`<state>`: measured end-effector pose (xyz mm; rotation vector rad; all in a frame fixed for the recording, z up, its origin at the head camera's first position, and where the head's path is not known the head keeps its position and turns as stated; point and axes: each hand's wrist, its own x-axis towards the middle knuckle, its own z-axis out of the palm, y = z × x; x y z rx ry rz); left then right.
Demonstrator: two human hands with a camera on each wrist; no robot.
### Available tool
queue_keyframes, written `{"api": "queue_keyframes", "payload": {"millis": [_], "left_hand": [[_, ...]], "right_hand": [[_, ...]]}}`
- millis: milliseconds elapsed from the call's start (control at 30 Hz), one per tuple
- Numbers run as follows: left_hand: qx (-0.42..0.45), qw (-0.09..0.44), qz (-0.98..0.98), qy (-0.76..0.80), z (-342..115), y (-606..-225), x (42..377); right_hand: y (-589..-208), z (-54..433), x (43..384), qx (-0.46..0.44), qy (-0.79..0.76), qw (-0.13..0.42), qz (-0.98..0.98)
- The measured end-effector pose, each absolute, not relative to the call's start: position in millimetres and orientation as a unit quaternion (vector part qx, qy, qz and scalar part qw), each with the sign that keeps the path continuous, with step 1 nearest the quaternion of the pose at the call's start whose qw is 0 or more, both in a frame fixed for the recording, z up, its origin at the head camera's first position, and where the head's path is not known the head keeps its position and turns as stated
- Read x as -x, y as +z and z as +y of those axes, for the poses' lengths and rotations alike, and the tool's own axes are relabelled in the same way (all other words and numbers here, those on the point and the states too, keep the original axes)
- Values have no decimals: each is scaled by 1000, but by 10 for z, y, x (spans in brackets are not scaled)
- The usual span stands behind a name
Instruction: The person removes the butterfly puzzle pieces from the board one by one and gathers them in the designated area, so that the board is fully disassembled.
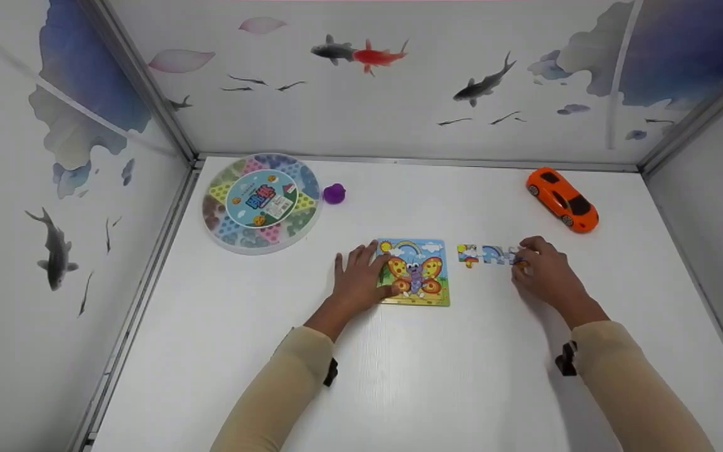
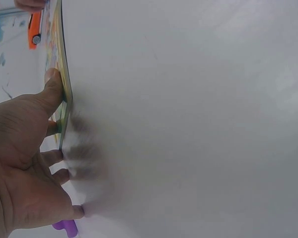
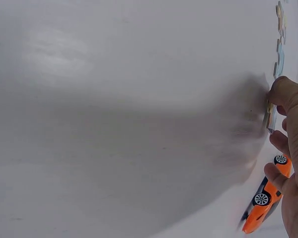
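A square butterfly puzzle board (image 1: 430, 250), with a sun and rainbow on it, lies flat on the white table. My left hand (image 1: 358, 282) rests at its left side with fingers spread. In the left wrist view the thumb (image 2: 52, 89) presses on the board's edge, while the outer fingers touch the tabletop. To the right of the board, two jigsaw pieces, one with a sun (image 1: 467, 252) and one with a rainbow (image 1: 493, 253), lie in a row. At the row's right end my right hand (image 1: 546, 273) pinches a third jigsaw piece (image 3: 271, 120), partly hidden by the fingers.
A round board-game case (image 1: 261, 242) sits at the back left, with a small purple toy (image 1: 334, 194) beside it. An orange toy car (image 1: 562, 199) stands at the back right, beyond my right hand. Printed walls with metal edging enclose the table's back and sides.
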<state>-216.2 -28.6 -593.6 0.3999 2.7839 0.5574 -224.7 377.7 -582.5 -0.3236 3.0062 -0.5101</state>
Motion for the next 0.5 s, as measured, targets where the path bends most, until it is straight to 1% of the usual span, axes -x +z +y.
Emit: {"api": "queue_keyframes", "payload": {"millis": [333, 500], "left_hand": [[-139, 130, 962, 198, -289, -5941, 2164], [-139, 130, 961, 201, -291, -5944, 2164]], "right_hand": [[-5835, 3788, 2269, 101, -159, 70, 980], [-5820, 3784, 2273, 103, -157, 72, 979]]}}
